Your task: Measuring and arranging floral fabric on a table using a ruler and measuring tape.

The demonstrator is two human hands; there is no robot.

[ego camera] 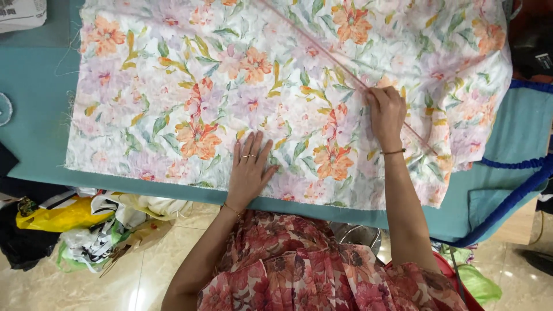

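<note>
A floral fabric point(190, 86) with orange and lilac flowers lies spread over a teal table point(34, 115). My left hand point(250, 167) rests flat on the fabric near its front edge, fingers together and pointing away. My right hand point(386, 115) is closed on the fabric farther right, pinching at a long thin pink line point(322, 49) that runs diagonally across the cloth. Whether that line is a ruler edge, a tape or a fold, I cannot tell. Both wrists wear thin bracelets.
A pile of bags and cloth scraps, one yellow point(63, 216), sits on the tiled floor at the left under the table. Blue ruffled trim point(512, 190) edges the table at the right. A metal stool point(360, 236) shows below the table edge.
</note>
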